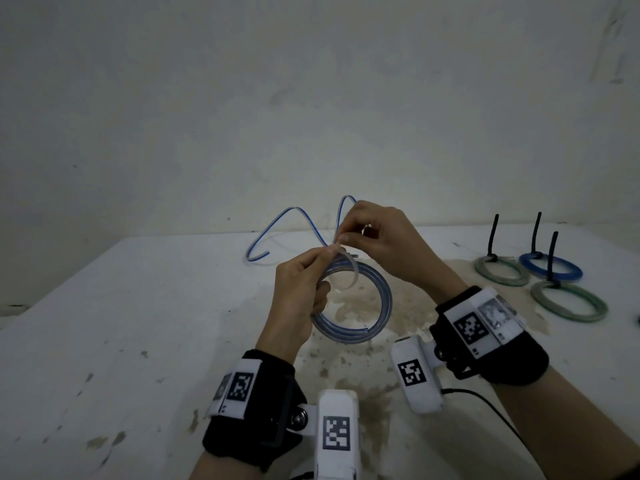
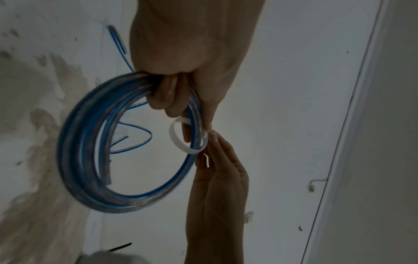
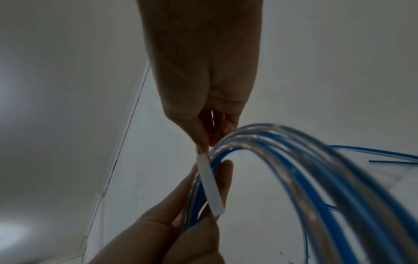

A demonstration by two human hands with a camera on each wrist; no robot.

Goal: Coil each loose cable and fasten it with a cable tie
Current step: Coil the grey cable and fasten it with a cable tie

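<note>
A clear cable with a blue stripe is wound into a coil held above the white table. My left hand grips the coil at its top left. A white cable tie loops around the bundled strands there. My right hand pinches the tie's end just above the left thumb. The cable's loose tail arches over the table behind the hands.
Three finished coils lie at the right of the table, each with a black tie standing up: a grey-green one, a blue one and a larger green one. Brown stains mark the table under the hands. A wall rises behind.
</note>
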